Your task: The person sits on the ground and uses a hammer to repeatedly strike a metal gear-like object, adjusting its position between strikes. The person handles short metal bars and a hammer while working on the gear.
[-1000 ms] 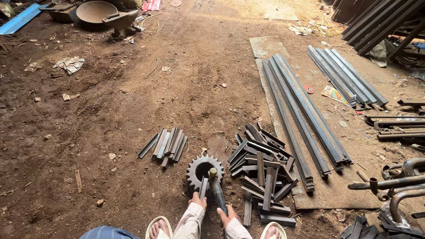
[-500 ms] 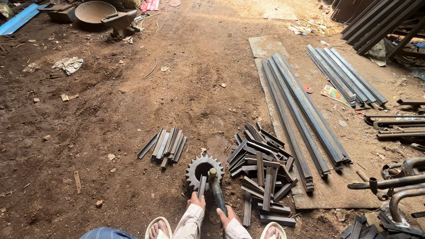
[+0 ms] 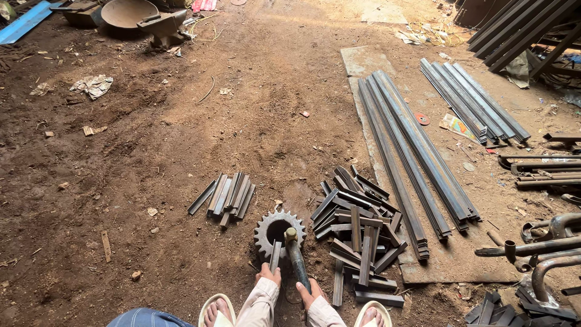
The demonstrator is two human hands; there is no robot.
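Observation:
A toothed steel gear (image 3: 278,231) lies flat on the dirt floor in front of my feet. My left hand (image 3: 269,275) grips a short metal piece (image 3: 275,255) that rests on the gear's near rim. My right hand (image 3: 308,293) is closed on the handle of a hammer (image 3: 296,255), whose head sits over the gear's hole. To the right lies a heap of short angle-iron pieces (image 3: 357,234). A small row of similar pieces (image 3: 229,195) lies to the left of the gear.
Long steel angle bars (image 3: 411,160) lie on the right, with a second bundle (image 3: 472,100) beyond. Bent pipes (image 3: 544,251) sit at the right edge. An anvil (image 3: 162,27) and a round pan (image 3: 129,11) stand far back left. My sandalled feet (image 3: 216,312) frame the bottom.
Both hands stay at the gear; the hammer and the short piece have barely shifted.

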